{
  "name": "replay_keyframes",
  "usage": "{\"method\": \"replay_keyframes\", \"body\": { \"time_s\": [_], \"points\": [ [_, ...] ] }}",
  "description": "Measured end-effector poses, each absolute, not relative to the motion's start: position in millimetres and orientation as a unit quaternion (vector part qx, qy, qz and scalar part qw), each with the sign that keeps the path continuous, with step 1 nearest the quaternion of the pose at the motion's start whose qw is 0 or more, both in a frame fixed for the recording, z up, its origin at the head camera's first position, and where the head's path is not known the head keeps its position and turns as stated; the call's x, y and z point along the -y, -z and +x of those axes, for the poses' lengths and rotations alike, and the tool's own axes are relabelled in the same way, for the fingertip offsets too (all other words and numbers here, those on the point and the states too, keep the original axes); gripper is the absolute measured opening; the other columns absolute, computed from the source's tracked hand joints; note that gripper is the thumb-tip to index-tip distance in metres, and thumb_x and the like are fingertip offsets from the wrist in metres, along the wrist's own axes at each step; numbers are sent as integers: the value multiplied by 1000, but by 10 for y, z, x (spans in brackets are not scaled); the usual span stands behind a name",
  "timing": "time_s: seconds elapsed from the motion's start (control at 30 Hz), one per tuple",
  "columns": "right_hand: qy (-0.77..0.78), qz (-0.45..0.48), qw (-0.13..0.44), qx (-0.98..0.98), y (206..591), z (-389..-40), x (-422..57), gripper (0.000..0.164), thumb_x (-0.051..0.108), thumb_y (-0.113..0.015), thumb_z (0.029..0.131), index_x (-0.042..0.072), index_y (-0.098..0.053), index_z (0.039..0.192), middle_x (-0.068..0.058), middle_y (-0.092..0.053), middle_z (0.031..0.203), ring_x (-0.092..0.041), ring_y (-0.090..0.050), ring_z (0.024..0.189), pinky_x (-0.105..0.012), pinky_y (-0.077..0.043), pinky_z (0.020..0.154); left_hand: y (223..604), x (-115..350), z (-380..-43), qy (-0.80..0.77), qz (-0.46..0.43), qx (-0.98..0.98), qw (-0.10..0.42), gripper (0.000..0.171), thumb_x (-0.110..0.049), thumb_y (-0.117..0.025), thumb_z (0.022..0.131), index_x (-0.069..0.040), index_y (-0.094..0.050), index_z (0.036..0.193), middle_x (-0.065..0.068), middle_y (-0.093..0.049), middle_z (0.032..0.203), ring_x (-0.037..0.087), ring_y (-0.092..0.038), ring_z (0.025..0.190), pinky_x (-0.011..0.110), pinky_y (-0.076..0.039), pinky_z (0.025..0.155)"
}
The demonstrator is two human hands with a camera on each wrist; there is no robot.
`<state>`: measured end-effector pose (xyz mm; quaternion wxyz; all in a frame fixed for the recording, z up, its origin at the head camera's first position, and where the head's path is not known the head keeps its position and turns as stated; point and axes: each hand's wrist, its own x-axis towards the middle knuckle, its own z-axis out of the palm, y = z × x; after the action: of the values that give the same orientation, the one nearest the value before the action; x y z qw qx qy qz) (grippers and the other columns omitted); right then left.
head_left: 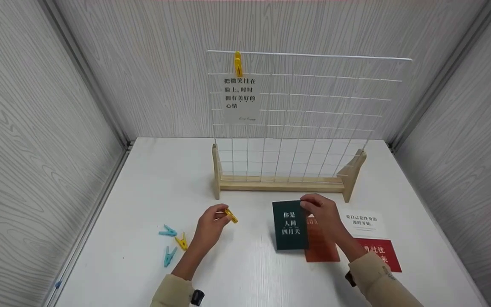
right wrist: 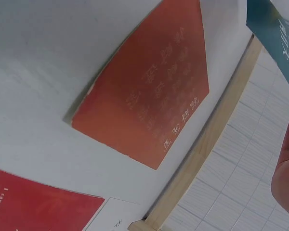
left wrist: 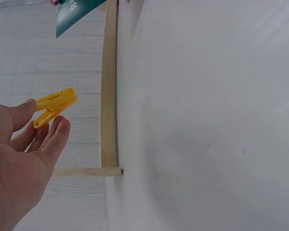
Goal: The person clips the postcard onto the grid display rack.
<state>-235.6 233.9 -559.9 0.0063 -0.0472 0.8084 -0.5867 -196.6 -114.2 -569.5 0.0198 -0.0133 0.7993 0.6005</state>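
Between thumb and fingers my left hand pinches a yellow clothespin. In the left wrist view the clothespin is held by its handle end, its tip pointing away from the palm. My right hand holds a dark green card with white lettering by its upper right corner. That card is lifted off the table and overlaps an orange-red card in the head view. In the right wrist view only part of the right hand shows, beside the green card.
A white wire grid rack on a wooden stand stands at the back. Another yellow clothespin fastens a white card to it. Blue clothespins and a yellow one lie left; white and red cards lie right.
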Motion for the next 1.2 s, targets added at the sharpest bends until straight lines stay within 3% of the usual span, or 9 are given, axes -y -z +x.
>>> {"method": "replay_keyframes", "body": {
  "time_s": [0.23,0.47,0.73,1.2],
  "points": [
    [580,-43,-11,-814,5499,-2384,-2339,28,25,-67,98,9,-70,122,-10,-73,97,-25,-70,86,-26,-59,79,5554,1055,-2039,-600,15,-800,8,34,-8,-64,98,-6,-59,132,11,-61,127,22,-65,113,32,-57,94],
    [579,-55,-29,-813,5441,-2434,-2365,21,24,-68,98,12,-72,115,-8,-73,97,-24,-70,86,-28,-60,77,5435,983,-2110,-605,40,-795,8,37,-6,-68,95,-3,-62,131,14,-63,122,24,-65,112,30,-58,90],
    [578,-63,-49,-812,5327,-2502,-2394,21,22,-68,97,8,-71,113,-9,-72,97,-23,-71,85,-28,-60,76,5291,918,-2223,-599,64,-798,2,31,-7,-69,94,-6,-66,125,10,-67,116,21,-66,108,27,-58,88],
    [574,-105,-98,-806,4993,-2656,-2427,17,20,-66,99,8,-71,110,-11,-72,98,-20,-73,83,-24,-61,77,4883,788,-2427,-600,103,-793,-29,31,-5,-70,94,-4,-67,124,11,-66,120,22,-66,111,26,-58,90]
  ]
}}
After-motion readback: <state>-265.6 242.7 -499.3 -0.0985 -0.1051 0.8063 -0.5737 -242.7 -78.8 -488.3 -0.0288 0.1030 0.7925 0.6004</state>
